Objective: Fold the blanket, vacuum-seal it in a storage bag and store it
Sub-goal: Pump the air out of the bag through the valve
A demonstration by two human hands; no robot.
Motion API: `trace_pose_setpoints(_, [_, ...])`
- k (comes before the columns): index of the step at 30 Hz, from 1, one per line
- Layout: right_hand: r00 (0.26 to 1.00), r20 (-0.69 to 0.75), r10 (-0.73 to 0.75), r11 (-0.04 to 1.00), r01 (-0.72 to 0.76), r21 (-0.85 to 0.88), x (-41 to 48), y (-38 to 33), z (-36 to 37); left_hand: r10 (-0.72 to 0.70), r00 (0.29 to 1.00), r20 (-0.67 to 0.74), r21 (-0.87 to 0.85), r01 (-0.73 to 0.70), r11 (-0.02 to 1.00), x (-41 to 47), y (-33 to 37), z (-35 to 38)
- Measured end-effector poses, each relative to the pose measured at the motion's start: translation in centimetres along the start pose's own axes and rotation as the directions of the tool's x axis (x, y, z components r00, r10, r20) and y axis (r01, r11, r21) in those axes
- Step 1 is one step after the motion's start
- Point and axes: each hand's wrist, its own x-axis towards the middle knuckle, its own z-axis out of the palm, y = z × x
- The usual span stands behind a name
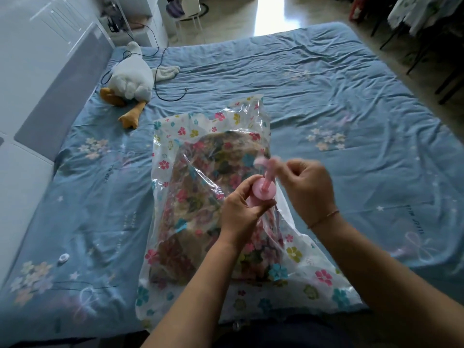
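From my remote seat I look down on a bed point(326, 96) covered in a creased blue sheet with pale flowers. The storage bag point(175, 126), clear plastic printed with bright little flowers, lies flat on it at the middle of the near edge, its length running toward the far edge. The blanket point(200, 197), a folded brown floral bundle, sits inside the bag and fills most of its middle, with flat plastic left over at the far end and the near right corner. A pink pump point(264, 190) stands on top of the bag over the blanket's right part. My left hand point(241, 212) grips the pump's round body, fingers and thumb wrapped round it just under the top disc. My right hand point(308, 184) is above and to the right, fingers curled where they meet the right end of the handle point(263, 160); that part is blurred, so I cannot make out the exact grip. A thin bracelet point(324, 218) circles the right wrist. Toward the far left corner of the bed lies a white plush goose point(130, 79) with orange feet, and a black cable point(160, 71) loops across the sheet beside it. A small white round cap point(62, 258) rests near the left edge, well apart from the bag.
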Motion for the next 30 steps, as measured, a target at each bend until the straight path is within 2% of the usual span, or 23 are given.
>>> trace_pose_setpoints(2, [0.97, -0.19, -0.152, 0.958, 0.192, 0.215, 1.1, -3.8, -2.0, -0.001, 1.0, 0.002, -0.004, 0.001, 1.0, 0.1, 0.1, -0.1])
trace_pose_setpoints(4, [0.93, -0.294, -0.22, 0.898, 0.311, 0.312, 1.5, -5.0, -2.4, -0.009, 1.0, 0.003, 0.002, 0.009, 1.0, 0.0, 0.1, -0.1])
trace_pose_setpoints(5, [0.936, -0.278, -0.216, 0.909, 0.296, 0.292, 1.1, -4.1, -1.7, -0.01, 1.0, 0.003, 0.006, 0.01, 1.0, -0.1, 0.1, -0.1])
trace_pose_setpoints(7, [0.99, -0.092, -0.104, 0.982, 0.117, 0.148, -0.2, -0.5, 0.3, 0.001, 1.0, 0.012, 0.021, -0.001, 1.0, -0.4, 0.1, -0.1])
trace_pose_setpoints(9, [0.992, 0.11, 0.065, 0.997, -0.062, -0.035, -1.1, 2.3, 1.4, 0.007, 1.0, 0.028, 0.03, -0.008, 1.0, -0.6, 0.1, -0.1])
trace_pose_setpoints(10, [0.989, 0.119, 0.087, 0.994, -0.078, -0.08, -1.1, 2.5, 1.3, 0.004, 0.999, 0.033, 0.022, -0.004, 1.0, -0.6, 0.2, -0.1])
trace_pose_setpoints(11, [0.994, 0.087, 0.063, 0.995, -0.056, -0.079, -0.8, 1.8, 0.8, 0.001, 1.0, 0.028, 0.01, -0.001, 1.0, -0.5, 0.3, -0.2])
trace_pose_setpoints(13, [0.992, -0.077, -0.099, 0.99, 0.106, 0.097, 0.3, -1.8, -1.0, 0.005, 1.0, 0.018, -0.003, -0.005, 1.0, -0.2, 0.5, -0.4])
trace_pose_setpoints(14, [0.969, -0.166, -0.184, 0.955, 0.216, 0.204, 0.8, -3.5, -2.0, 0.01, 1.0, 0.019, 0.005, -0.01, 1.0, -0.1, 0.5, -0.4])
trace_pose_setpoints(16, [0.917, -0.281, -0.282, 0.901, 0.354, 0.25, 1.4, -4.7, -2.4, 0.014, 1.0, 0.017, 0.016, -0.015, 1.0, -0.1, 0.5, -0.4])
trace_pose_setpoints(17, [0.924, -0.258, -0.283, 0.913, 0.342, 0.221, 1.2, -4.0, -1.8, 0.02, 1.0, 0.014, 0.016, -0.02, 1.0, -0.2, 0.5, -0.4])
trace_pose_setpoints(19, [0.991, -0.065, -0.115, 0.988, 0.121, 0.093, 0.2, -0.3, 0.0, 0.028, 0.999, 0.016, 0.025, -0.028, 0.999, -0.4, 0.6, -0.2])
trace_pose_setpoints(20, [0.997, 0.079, 0.022, 1.0, -0.021, -0.006, -0.4, 1.4, 0.7, 0.032, 0.999, 0.023, 0.032, -0.032, 0.999, -0.5, 0.5, -0.1])
trace_pose_setpoints(21, [0.98, 0.166, 0.114, 0.991, -0.1, -0.088, -0.9, 2.5, 1.1, 0.035, 0.999, 0.033, 0.035, -0.036, 0.999, -0.7, 0.3, -0.1])
trace_pose_setpoints(22, [0.976, 0.174, 0.132, 0.986, -0.111, -0.123, -1.2, 2.7, 1.1, 0.034, 0.999, 0.035, 0.031, -0.035, 0.999, -0.8, 0.2, -0.1])
trace_pose_setpoints(24, [1.0, 0.014, 0.003, 1.0, -0.003, -0.029, -0.8, 0.4, 0.0, 0.03, 0.999, 0.016, 0.019, -0.03, 0.999, -0.8, 0.2, -0.3])
trace_pose_setpoints(27, [0.941, -0.262, -0.213, 0.937, 0.272, 0.217, 0.1, -4.3, -2.3, 0.015, 1.0, 0.009, 0.023, -0.016, 1.0, -0.8, 0.0, -0.4])
trace_pose_setpoints(29, [0.928, -0.294, -0.229, 0.933, 0.295, 0.204, -0.3, -3.8, -1.7, 0.019, 1.0, 0.006, 0.027, -0.019, 0.999, -0.8, 0.1, -0.4])
trace_pose_setpoints(30, [0.957, -0.226, -0.182, 0.958, 0.225, 0.18, -0.7, -2.3, -1.0, 0.024, 1.0, 0.011, 0.029, -0.024, 0.999, -0.8, 0.1, -0.3])
